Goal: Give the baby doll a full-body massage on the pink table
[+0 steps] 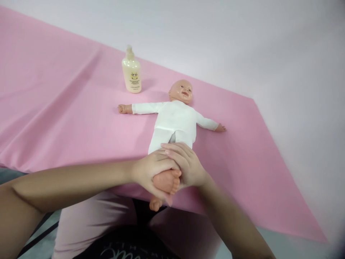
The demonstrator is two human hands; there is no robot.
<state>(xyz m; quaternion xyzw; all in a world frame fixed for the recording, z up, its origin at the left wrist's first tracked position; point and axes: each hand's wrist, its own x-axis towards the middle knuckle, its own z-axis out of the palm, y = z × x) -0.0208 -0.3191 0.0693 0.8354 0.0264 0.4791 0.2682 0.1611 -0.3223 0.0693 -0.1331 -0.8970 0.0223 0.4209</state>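
Observation:
A baby doll (176, 117) in white clothing lies on its back on the pink cloth, arms spread wide and head away from me. My left hand (149, 171) is wrapped round one of the doll's legs near the ankle. From the other side my right hand (190, 165) closes round the same leg, its fingers lying over those of my left. Between my hands one bare doll foot (166, 181) sticks out, toes toward the right. Below it the other foot (155, 203) hangs at the table's front edge. Both lower legs are mostly hidden by my hands.
A cream pump bottle (132, 73) with a printed label stands upright behind the doll's outstretched arm, on the left. The pink cloth (81, 133) covers the table and has folds at the left. A pale wall (215, 39) rises behind; my lap is below the front edge.

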